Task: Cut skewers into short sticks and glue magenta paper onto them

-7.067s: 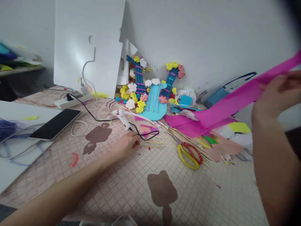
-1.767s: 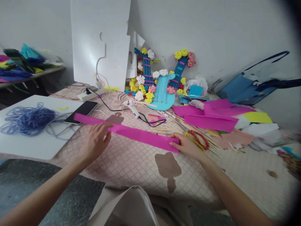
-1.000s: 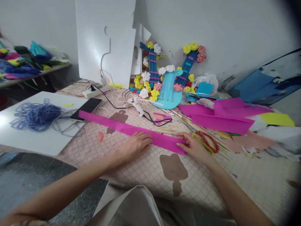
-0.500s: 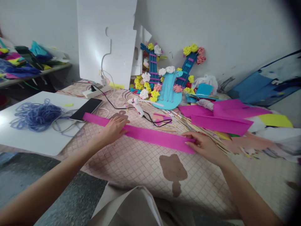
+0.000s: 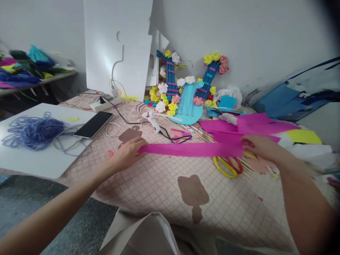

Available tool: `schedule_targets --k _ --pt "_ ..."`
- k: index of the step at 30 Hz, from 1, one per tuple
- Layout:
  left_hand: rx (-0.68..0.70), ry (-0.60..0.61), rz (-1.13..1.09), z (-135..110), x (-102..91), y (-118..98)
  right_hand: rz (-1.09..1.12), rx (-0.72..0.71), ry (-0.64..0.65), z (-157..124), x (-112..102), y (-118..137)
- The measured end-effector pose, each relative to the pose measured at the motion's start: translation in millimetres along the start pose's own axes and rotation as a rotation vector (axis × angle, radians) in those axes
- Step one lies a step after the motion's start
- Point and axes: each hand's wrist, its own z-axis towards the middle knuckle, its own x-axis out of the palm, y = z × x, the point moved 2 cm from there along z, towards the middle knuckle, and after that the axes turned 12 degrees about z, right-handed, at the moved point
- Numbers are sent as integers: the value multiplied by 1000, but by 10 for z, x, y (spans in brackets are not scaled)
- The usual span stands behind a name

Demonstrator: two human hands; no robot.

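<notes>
A long magenta strip (image 5: 186,149), which looks like crepe paper, stretches level between my two hands above the table. My left hand (image 5: 130,152) is closed on its left end. My right hand (image 5: 259,150), slightly blurred, pinches the other end near the magenta sheets (image 5: 255,124). Just below the strip's right part lie scissors with yellow and red handles (image 5: 225,167), their blades hidden. Beyond the strip rest a white glue gun (image 5: 152,121) and several thin wooden sticks (image 5: 203,133).
Blue paper instruments (image 5: 189,101) with paper flowers stand against the wall. At left, a white board (image 5: 34,161) carries tangled blue yarn (image 5: 39,129) and part of a phone (image 5: 93,124). A power strip (image 5: 105,103) and cords cross the back. Paper scraps (image 5: 305,156) lie at right.
My right hand has moved right and slightly up, drawing the strip straight. The strip's left end has shifted right into my left hand. The scissors' handles have come into sight.
</notes>
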Motion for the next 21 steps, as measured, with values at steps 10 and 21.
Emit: schedule_targets --k 10,21 --pt "-81 18 70 150 88 52 138 -219 91 140 661 993" --pt "-184 134 -265 83 -34 -10 113 -190 178 -7 509 840"
